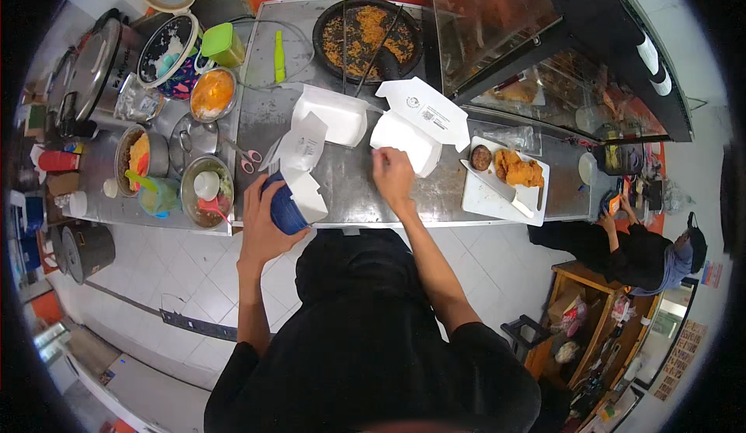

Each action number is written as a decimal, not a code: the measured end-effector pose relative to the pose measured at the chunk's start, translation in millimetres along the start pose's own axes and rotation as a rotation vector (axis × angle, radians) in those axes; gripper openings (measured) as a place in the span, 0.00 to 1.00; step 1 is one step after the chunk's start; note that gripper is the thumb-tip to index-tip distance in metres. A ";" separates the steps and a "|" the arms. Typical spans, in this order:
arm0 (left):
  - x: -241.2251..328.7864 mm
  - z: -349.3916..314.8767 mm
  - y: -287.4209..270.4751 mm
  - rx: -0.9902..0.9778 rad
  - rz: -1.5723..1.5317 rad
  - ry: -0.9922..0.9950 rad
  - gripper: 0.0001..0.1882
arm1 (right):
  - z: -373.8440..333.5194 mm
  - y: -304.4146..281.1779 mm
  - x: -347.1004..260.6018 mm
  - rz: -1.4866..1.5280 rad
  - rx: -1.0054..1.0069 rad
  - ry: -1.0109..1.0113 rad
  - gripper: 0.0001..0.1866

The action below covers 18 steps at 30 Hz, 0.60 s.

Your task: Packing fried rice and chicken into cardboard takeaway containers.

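Observation:
My left hand (pixel 266 214) is wrapped round a folded paper takeaway box (pixel 289 209), dark blue outside and white inside, at the front edge of the metal table. Its printed white lid (pixel 303 147) stands up and away from me. My right hand (pixel 393 175) has its fingers curled together at the near left side of a second takeaway box (pixel 410 144), which lies open on the table. Whatever the fingers hold, if anything, is hidden. Another open white box (pixel 336 118) sits farther back, between the two. All the visible box insides look bare.
A cutting board (pixel 505 188) at the right bears fried chicken (pixel 519 170), a brown patty (pixel 481 157) and a knife (pixel 519 204). A wide dark pan (pixel 330 40) of fried rice stands behind. Scissors (pixel 249 158), bowls and pots crowd the left. Another person (pixel 653 246) is at far right.

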State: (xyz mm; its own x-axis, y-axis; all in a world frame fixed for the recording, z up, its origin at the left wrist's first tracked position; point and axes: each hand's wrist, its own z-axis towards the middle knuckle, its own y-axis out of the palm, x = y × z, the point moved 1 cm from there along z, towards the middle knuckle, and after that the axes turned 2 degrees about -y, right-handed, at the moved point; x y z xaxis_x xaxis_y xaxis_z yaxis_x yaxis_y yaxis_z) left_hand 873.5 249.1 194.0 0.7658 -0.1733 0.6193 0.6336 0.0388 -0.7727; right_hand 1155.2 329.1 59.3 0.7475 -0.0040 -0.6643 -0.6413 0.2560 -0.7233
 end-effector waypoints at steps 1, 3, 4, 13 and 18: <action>-1.5 2.8 4.0 -0.012 -0.017 0.025 0.49 | -1.2 7.5 -8.7 -0.063 -0.042 -0.055 0.20; 0.5 10.5 9.8 -0.019 -0.033 0.054 0.50 | 12.9 35.6 -11.9 -0.190 0.064 0.024 0.25; 2.3 14.0 12.3 -0.025 -0.054 0.059 0.50 | 21.1 46.6 -5.6 -0.320 0.161 0.100 0.29; 13.7 -0.3 -5.0 -0.031 -0.100 -0.020 0.50 | 18.1 36.3 3.6 -0.037 -0.018 -0.149 0.26; 36.0 -1.4 -22.9 0.001 0.014 0.054 0.47 | -34.2 -60.7 -121.6 0.689 -0.331 -0.032 0.14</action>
State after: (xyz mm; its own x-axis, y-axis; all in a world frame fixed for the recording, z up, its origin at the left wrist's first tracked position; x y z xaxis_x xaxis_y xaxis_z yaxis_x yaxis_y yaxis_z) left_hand 886.4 240.6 233.8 0.7674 -0.2252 0.6003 0.6233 0.0424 -0.7808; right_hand 1097.3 281.0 177.5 0.1608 0.0805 -0.9837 -0.9791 -0.1126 -0.1693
